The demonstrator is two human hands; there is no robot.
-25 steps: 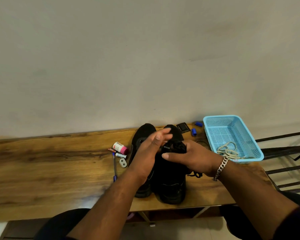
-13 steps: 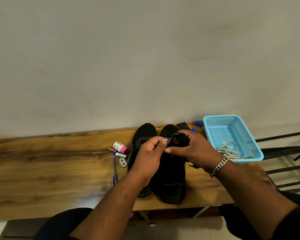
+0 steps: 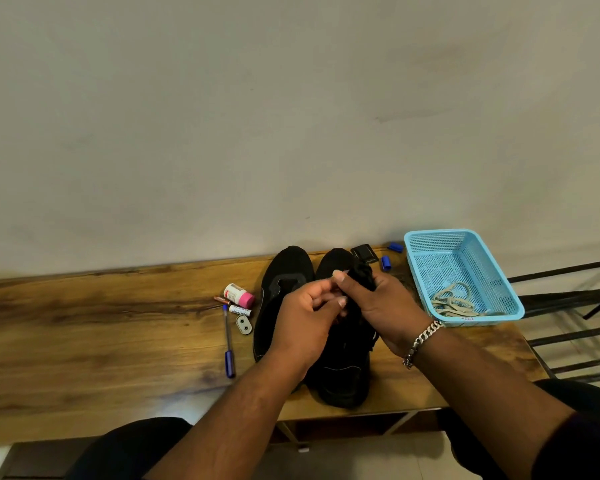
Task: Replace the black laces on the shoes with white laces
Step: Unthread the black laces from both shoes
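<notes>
Two black shoes stand side by side on the wooden table [image 3: 101, 334], toes toward the wall: the left shoe [image 3: 281, 275] and the right shoe [image 3: 343, 375]. Above the right shoe, my right hand [image 3: 385, 306] grips a bunched black lace [image 3: 362, 273]. My left hand [image 3: 309, 317] meets it from the left, its fingers pinched on the same lace. The white laces [image 3: 452, 301] lie coiled in the blue basket [image 3: 499, 271] at the right. The hands hide most of the right shoe's eyelets.
Left of the shoes lie a small pink-capped bottle [image 3: 238, 294], two batteries [image 3: 239, 310], a blue pen [image 3: 228, 344] and a small grey plug [image 3: 244, 324]. A black object [image 3: 364, 252] and two blue caps [image 3: 386, 263] sit near the wall. Metal bars [image 3: 568, 299] stand at the right.
My left hand went from open beside the shoe to pinched on the black lace. My right hand lifted the bunched lace slightly toward the wall.
</notes>
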